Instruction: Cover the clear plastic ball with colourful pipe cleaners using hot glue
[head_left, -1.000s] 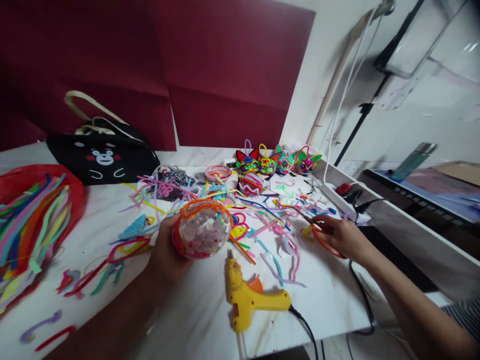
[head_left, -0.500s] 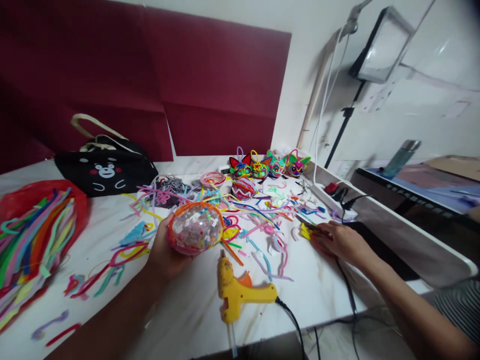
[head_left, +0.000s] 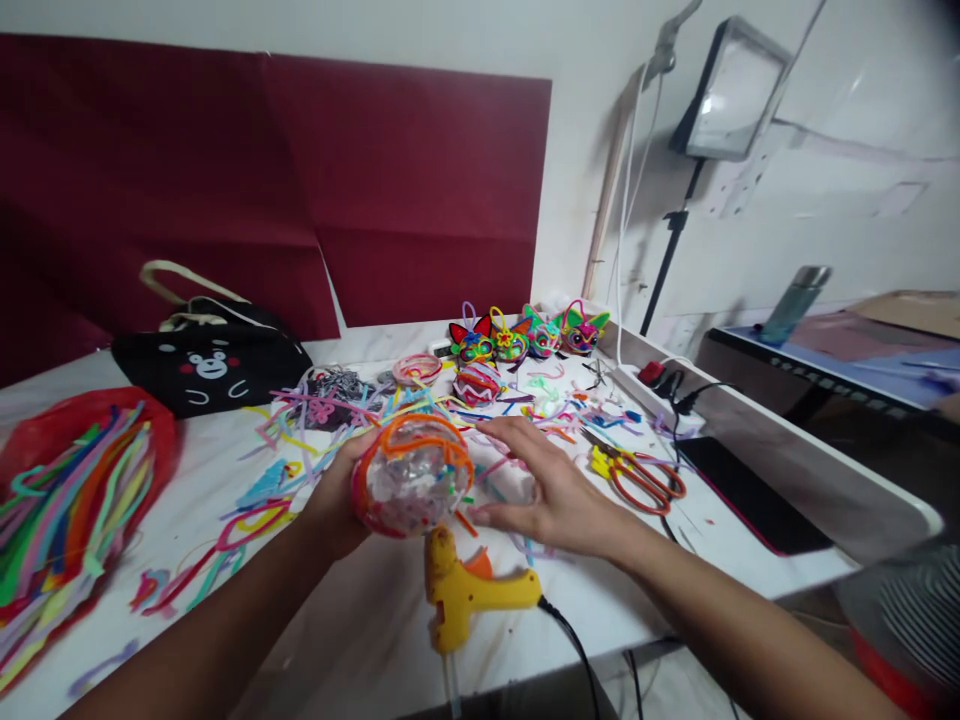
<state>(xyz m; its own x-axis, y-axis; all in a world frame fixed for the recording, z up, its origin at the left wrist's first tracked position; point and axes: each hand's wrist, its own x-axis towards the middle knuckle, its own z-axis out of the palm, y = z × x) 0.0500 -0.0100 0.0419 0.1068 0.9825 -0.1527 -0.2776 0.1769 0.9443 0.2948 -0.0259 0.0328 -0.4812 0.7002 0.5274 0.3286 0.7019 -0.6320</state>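
The left hand (head_left: 337, 500) was closed around a clear ball (head_left: 411, 478) wrapped in orange and red pipe cleaners, holding it just above the bench (head_left: 360, 620) in front of the person. The right hand (head_left: 547, 490) lay open, palm down, fingers spread beside the ball, with its fingertips near or touching the ball's right side; it gripped nothing. Under that hand lay loose pipe cleaner scraps (head_left: 517, 420) in many colours, spread across the middle of the bench.

A yellow glue gun (head_left: 465, 590) lay on its side just below the ball, nozzle toward it, its black cord (head_left: 570, 640) running off the front edge. Orange-handled scissors (head_left: 637, 475) rested on the bench to the right of the open hand, apart from it. At the back stood a row of small bright animal-face ornaments (head_left: 525, 335), and at the far left a red bag of long pipe cleaners (head_left: 67, 480) beside a black bear-face bag (head_left: 214, 355).

Judging from this, the step in hand looked like decorating the ball: steadying it while choosing the next strip from the scraps. A fitting next move would call for the free hand to pinch one piece, keep the ball still, and reach the glue gun without touching its tip.
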